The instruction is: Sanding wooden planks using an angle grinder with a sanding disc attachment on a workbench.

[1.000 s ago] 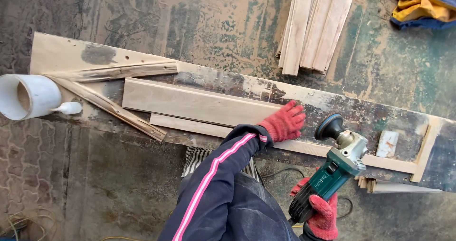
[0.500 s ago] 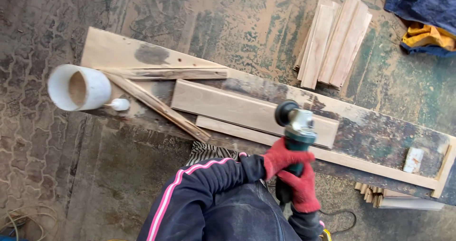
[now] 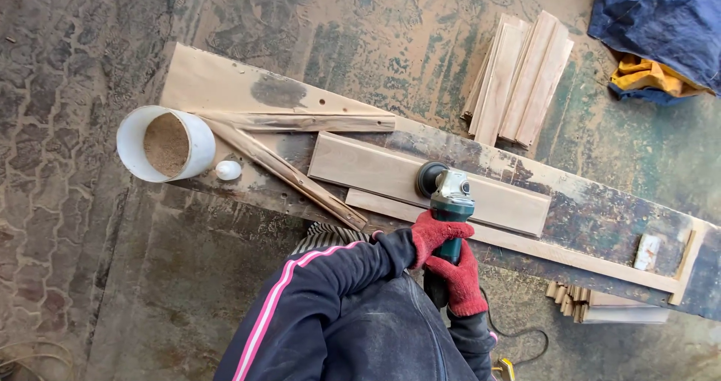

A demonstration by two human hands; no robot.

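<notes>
Both my red-gloved hands grip a green angle grinder (image 3: 449, 201). My left hand (image 3: 435, 235) wraps its upper body, and my right hand (image 3: 458, 279) holds the rear handle below. The grinder's black sanding disc (image 3: 430, 178) rests on a pale wooden plank (image 3: 368, 169) that lies along a long worn workboard (image 3: 586, 208). A thinner strip (image 3: 541, 247) lies along the plank's near edge.
A white bucket of sawdust (image 3: 167, 143) and a small white knob (image 3: 227, 170) sit at the board's left end beside two rough battens (image 3: 300, 179). Stacked planks (image 3: 522, 77) lie beyond on the floor. Blue and yellow cloth (image 3: 657, 43) is at top right. A cable (image 3: 518, 332) trails below.
My left hand left the plank and joined my right hand on the grinder. The grinder swung left and its disc came down onto the plank. The view shifted left.
</notes>
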